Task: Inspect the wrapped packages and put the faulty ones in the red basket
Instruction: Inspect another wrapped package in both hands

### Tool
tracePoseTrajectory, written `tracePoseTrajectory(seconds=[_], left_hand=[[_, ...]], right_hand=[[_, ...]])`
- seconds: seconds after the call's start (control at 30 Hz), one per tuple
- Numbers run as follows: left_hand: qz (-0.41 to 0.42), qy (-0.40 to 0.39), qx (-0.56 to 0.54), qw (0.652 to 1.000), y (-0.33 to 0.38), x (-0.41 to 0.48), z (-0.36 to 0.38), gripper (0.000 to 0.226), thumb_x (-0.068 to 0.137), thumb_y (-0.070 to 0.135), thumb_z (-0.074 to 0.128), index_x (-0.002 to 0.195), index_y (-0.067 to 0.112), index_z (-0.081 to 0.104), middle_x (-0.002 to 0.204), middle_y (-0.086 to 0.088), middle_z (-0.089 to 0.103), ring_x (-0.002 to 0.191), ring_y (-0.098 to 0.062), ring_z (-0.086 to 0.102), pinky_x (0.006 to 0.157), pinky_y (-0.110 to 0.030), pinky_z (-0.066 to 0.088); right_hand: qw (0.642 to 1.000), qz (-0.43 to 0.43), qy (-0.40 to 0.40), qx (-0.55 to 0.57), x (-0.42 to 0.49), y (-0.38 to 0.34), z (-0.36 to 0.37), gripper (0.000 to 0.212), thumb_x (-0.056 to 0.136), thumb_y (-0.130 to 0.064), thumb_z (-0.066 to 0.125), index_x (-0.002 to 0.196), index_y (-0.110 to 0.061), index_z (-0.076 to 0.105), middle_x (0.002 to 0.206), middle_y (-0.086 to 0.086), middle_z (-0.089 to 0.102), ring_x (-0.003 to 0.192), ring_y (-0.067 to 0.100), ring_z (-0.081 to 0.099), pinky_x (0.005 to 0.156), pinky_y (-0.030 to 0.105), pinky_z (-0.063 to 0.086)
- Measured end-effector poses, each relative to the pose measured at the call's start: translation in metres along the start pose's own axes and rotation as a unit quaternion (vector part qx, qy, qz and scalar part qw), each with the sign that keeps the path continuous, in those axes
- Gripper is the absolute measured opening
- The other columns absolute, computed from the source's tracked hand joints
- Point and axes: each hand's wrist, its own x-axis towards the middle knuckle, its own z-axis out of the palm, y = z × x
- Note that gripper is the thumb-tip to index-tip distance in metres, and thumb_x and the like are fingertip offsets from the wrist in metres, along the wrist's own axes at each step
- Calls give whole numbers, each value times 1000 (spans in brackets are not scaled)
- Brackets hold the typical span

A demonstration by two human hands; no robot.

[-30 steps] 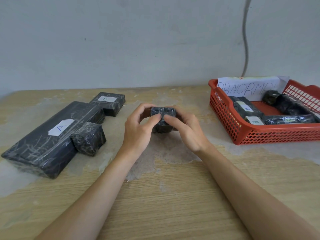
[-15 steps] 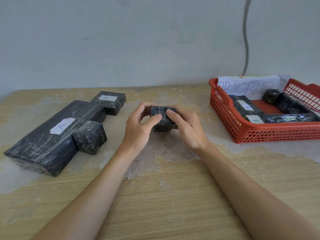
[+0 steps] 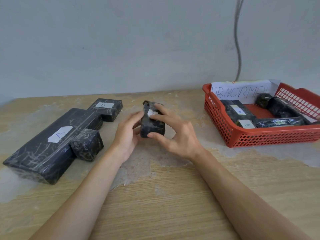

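Black-wrapped package (image 3: 152, 123) is held over the desk (image 3: 173, 196) at centre, tilted, white label up (partly covered by fingers). It is gripped by both hands: left hand (image 3: 127, 135) at its side, right hand (image 3: 176, 134) over the top, thumb at the lower edge. Red basket (image 3: 259, 137), already holding packages, stands well apart at right.

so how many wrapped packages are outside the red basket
4: long package A, left; package B behind it; small package beside A; held package between left hand and right hand.
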Motion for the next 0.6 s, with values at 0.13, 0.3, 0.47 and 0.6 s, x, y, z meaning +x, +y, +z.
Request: tracePoseTrajectory(seconds=[0.13,0.3,0.47,0.6], left_hand=[[66,9,8,998,-2,-1,3,50,82,21,79,130,14,63,115,-9,80,103,-28,78,77,-43,64],[114,-27,24,993,-5,-4,4,28,97,21,67,124,16,61,121,-10,76,104,-29,76,76,-42,64],[145,-95,61,983,-5,-15,16,35,104,21,53,137,14,60,143,-11,67,126,-31,69,100,-46,61],[208,-87,219,949,-5,-18,58,28,99,23,68,127,18,68,129,0,74,123,-20,69,105,-48,57]], right_hand=[[991,124,24,48,3,-4,-12,61,92,-57,72,143,-25,63,147,-7,66,134,6,62,108,39,56],[983,181,18,19,5,-12,-17,62,83,-51,88,136,-26,66,126,-15,74,105,1,70,93,21,58],[969,229,73,56,11,-16,-29,52,83,-29,88,129,-27,64,112,-20,72,100,-2,68,93,28,58],[931,252,240,108,27,-16,-78,48,81,-26,91,122,-28,67,107,-17,75,96,-3,72,89,28,61]])
